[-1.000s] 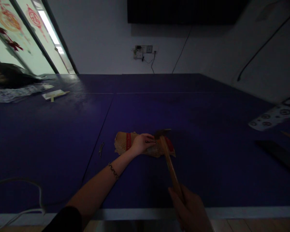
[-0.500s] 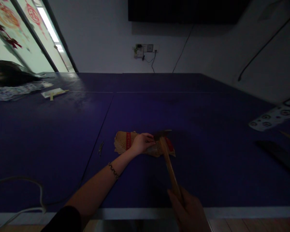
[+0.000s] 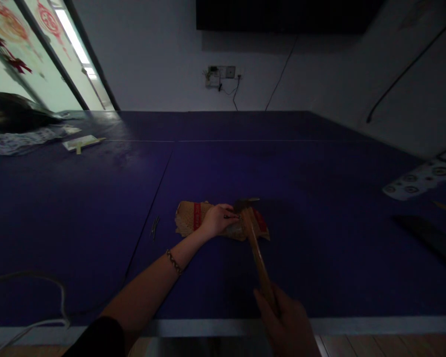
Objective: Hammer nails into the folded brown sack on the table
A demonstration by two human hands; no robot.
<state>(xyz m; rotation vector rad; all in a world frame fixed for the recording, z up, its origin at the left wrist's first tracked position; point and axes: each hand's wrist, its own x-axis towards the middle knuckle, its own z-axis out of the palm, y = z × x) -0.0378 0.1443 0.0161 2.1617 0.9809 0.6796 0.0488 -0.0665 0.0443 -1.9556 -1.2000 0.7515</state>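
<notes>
My right hand (image 3: 288, 322) is wrapped round the lower end of a hammer's wooden handle (image 3: 258, 258). The dark hammer head (image 3: 241, 204) is just right of my left fingertips, over a piece of brown cardboard (image 3: 186, 218) with red printed bands. Resting on that cardboard, my left hand (image 3: 216, 220) is closed in a pinch. A thin dark nail (image 3: 231, 216) shows at its fingers; the exact contact with the hammer is too dim to tell. To the left, several loose nails (image 3: 154, 228) lie on the purple tabletop (image 3: 107, 228).
A patterned white strip-shaped object (image 3: 412, 186) and a dark flat piece (image 3: 427, 240) lie at the right. A white cable (image 3: 61, 297) loops at the lower left. Farther back are a small white packet (image 3: 82, 143) and a dark bag (image 3: 17, 113).
The hammer and my right hand have shifted slightly left, bringing the head nearer my left fingertips. My left hand and the cardboard have stayed in place.
</notes>
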